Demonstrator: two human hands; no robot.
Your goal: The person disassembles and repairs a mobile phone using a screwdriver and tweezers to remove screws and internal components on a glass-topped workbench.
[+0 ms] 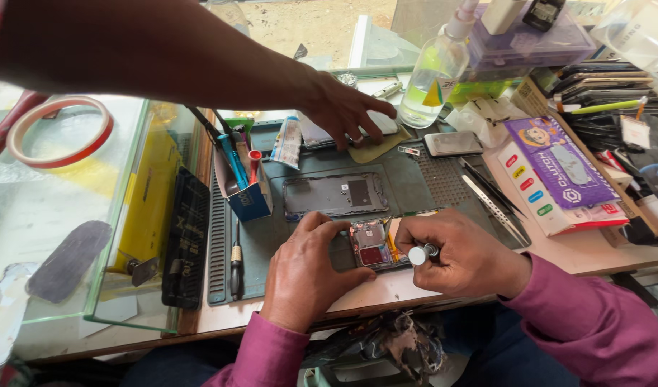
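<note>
Left hand [304, 269] steadying opened phone [372, 245], right hand [461, 254] fisted around screwdriver [422, 253] above it.

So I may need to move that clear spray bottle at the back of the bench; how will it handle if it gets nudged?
The spray bottle is tall and narrow and stands upright, so it would probably tip rather than slide. It looks only partly filled with clear liquid, so likely light. Its smooth plastic may be slippery. The other person's hand rests close beside it.
</note>
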